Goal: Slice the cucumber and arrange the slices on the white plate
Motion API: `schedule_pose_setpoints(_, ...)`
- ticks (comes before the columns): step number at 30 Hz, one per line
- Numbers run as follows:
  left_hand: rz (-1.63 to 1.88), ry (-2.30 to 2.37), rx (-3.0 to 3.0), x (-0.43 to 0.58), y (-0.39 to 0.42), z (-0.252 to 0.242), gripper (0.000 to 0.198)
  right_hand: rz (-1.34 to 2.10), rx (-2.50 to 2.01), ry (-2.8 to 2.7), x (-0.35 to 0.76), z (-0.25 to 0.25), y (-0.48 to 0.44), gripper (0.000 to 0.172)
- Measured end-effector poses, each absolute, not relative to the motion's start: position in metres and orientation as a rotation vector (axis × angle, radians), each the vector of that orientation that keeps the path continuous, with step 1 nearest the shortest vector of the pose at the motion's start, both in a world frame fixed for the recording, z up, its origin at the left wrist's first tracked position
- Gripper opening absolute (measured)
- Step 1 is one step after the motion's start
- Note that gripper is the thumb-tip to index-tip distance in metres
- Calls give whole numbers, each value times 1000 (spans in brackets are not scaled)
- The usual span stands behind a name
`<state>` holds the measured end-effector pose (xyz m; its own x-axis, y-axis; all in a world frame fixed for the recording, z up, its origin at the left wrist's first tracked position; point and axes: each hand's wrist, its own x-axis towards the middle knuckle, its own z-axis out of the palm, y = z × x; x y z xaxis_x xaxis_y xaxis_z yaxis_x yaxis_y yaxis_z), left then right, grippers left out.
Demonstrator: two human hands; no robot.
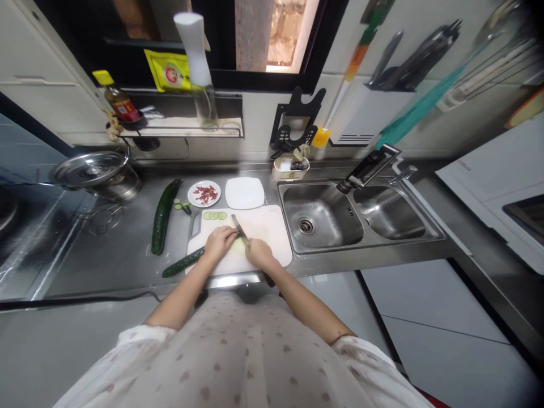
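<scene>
My right hand (260,255) is wrapped round a kitchen knife (240,228), its blade pointing away from me over the white cutting board (278,238). Just left of the blade, the fingers of my left hand (220,242) are pressed together on a cucumber piece, mostly hidden by them. Pale green cucumber flesh (238,245) shows between the hands. Thin cucumber slices (215,216) lie in a row at the board's far left. A cut length of cucumber (182,263) rests partly on the board's left edge, beside my left wrist.
A whole cucumber (164,218) and cucumber ends (182,206) lie left of the board. Behind it stand a plate of chopped red bits (204,194) and a white square plate (245,193). The double sink (323,218) is at the right, a lidded pot (97,173) far left.
</scene>
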<state>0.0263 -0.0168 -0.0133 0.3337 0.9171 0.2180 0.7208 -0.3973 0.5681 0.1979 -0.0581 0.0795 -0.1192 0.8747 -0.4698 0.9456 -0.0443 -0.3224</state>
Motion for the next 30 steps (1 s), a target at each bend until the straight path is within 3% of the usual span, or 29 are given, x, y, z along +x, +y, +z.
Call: schedule_pose_setpoints(30,718,1448,2227,27,-16,-14,24,-874,1968,2061,203,76,-67,32)
